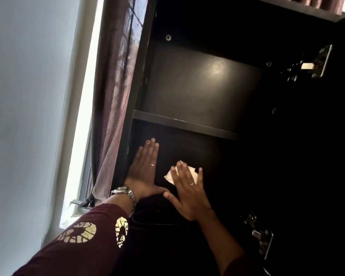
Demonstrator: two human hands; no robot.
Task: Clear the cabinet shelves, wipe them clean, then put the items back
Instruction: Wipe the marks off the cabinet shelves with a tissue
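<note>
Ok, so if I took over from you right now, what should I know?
Left hand: flat and open, resting on the dark inside of the cabinet, below the shelf.
Right hand: straight fingers press the white cloth on that same surface.
Done: the visible compartments hold no items.
Left: finish wiping, then put the items back; they are out of view.

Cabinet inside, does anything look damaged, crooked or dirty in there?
Nothing looks broken or crooked; the shelf runs straight. One oddity: a pale hazy patch on the back panel above it, glare or dust, I cannot tell which.
</note>
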